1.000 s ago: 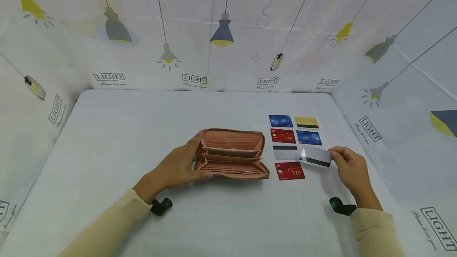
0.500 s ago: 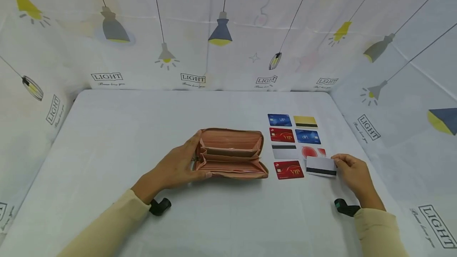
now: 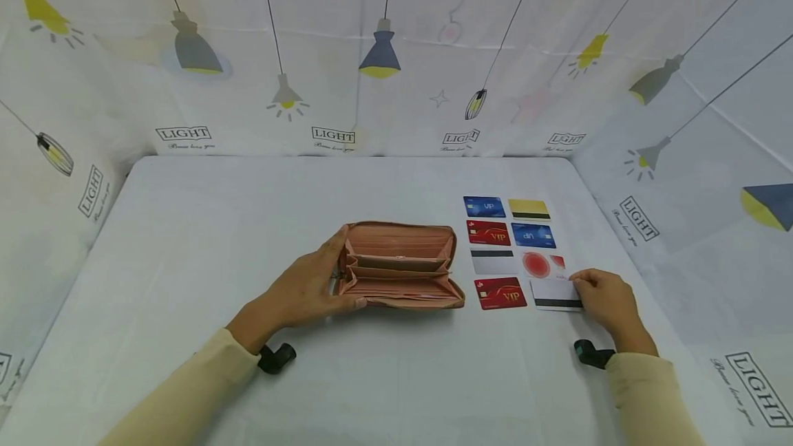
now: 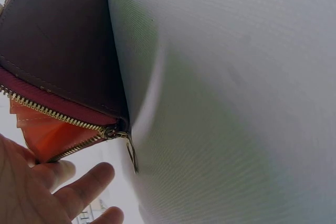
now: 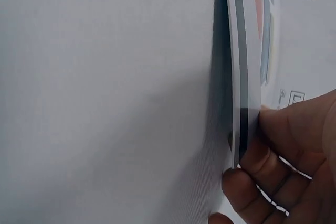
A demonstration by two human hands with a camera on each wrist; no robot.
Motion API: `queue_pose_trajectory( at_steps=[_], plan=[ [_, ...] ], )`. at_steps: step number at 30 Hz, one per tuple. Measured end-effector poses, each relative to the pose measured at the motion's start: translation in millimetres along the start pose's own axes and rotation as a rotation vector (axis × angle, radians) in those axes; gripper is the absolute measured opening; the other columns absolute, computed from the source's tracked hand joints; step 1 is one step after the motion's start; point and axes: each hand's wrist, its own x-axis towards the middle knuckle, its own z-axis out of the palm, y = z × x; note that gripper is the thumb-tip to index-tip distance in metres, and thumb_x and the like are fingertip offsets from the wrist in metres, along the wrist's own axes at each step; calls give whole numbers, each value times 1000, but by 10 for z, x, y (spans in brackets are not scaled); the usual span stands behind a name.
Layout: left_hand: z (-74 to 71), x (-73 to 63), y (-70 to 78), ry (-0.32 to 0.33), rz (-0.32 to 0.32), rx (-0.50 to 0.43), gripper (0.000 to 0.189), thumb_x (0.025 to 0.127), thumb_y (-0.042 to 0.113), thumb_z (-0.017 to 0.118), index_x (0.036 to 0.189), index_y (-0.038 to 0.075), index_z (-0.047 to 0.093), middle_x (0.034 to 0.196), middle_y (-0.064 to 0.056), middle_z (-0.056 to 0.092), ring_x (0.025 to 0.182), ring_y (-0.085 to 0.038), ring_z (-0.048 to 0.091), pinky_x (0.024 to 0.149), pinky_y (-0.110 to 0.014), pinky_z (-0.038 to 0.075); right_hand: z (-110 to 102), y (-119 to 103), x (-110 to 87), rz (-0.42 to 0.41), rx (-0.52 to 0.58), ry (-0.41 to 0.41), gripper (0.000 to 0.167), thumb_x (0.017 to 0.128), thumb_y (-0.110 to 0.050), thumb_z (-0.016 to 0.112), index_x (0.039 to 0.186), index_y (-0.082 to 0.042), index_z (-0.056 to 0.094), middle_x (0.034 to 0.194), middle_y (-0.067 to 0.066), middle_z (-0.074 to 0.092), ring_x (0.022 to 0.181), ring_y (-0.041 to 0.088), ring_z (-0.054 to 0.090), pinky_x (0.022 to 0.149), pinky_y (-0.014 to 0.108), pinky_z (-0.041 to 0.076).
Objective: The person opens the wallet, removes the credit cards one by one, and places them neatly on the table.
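Observation:
An unzipped wallet (image 3: 399,265) with a salmon-pink lining stands spread on the table, its compartments facing up. My left hand (image 3: 303,291) holds its left end, thumb at the front edge and index finger at the back corner. The left wrist view shows the wallet's dark outside (image 4: 63,40) and its brass zipper (image 4: 52,113). A white card (image 3: 555,292) with a black stripe lies low at the bottom right of the card rows, and my right hand (image 3: 610,303) pinches its right edge. Close up, the card (image 5: 251,66) is between thumb and fingers, with a shadow beneath.
Left of that card is a red VIP card (image 3: 500,293). Behind it lie a card with a red circle (image 3: 536,264), a striped white card (image 3: 492,262), blue cards, another red one and a yellow card (image 3: 529,209). A lamp-printed cloth (image 3: 266,33) hangs around the white table (image 3: 248,198).
My right hand has brought the white card from over the red-circle card towards me and lowered it beside the front red card, uncovering the red-circle card. My left hand keeps its place on the wallet.

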Motion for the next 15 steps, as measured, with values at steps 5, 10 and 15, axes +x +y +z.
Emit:
queue_pose_trajectory(
  at_steps=[5,10,15],
  plan=[
    [-4,3,4,1,-4,0,126,84,85,60,169,20,-7,173,-8,19,148,-36,42,119,-50,37,12,-63,-1,30,-34,1,32,105,-15,50,114,6,73,108,26,69,96,39,55,79,47,47],
    [-9,-1,14,6,-1,-3,126,84,83,62,169,19,-6,173,-9,21,144,-36,47,117,-51,40,11,-134,-29,67,-32,8,33,104,-17,53,113,8,72,107,27,69,96,40,55,78,47,47],
    [-2,-2,6,7,3,3,126,85,82,62,169,18,-6,173,-9,21,145,-36,46,117,-51,39,15,-177,-65,63,-41,32,34,103,-19,55,111,9,72,100,25,70,91,39,57,74,44,46]
  ],
)
